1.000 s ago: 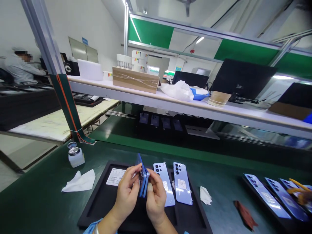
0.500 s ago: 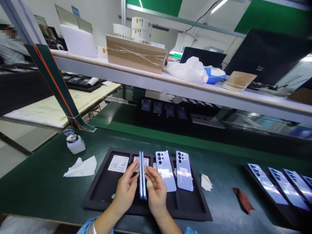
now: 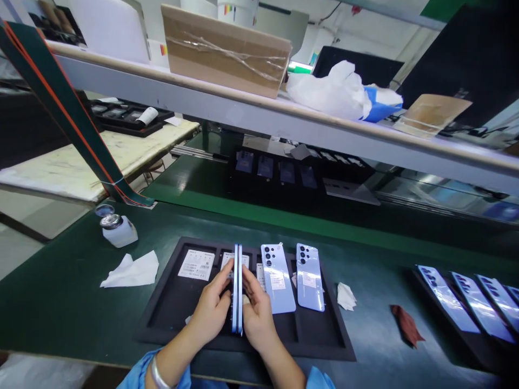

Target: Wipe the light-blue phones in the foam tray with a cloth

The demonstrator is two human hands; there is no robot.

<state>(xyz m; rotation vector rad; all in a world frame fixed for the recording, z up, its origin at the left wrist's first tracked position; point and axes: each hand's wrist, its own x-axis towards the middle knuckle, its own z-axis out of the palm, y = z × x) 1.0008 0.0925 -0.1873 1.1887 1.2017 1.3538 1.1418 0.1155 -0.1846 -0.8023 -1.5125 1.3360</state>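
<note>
Blue phones (image 3: 240,289), probably two though only edges showed, stood upright over the black tray (image 3: 168,302), pinched in the grip of left hand (image 3: 211,307) and right hand (image 3: 259,316), seemingly being aligned, the next move calling for even pressure.

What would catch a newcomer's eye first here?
Most likely the two held phones, upright on edge between the left hand and right hand, over the black tray. Two pale blue phones lie cameras-up on its right half. Farther right, a reddish scrap stands out on the green table.
</note>
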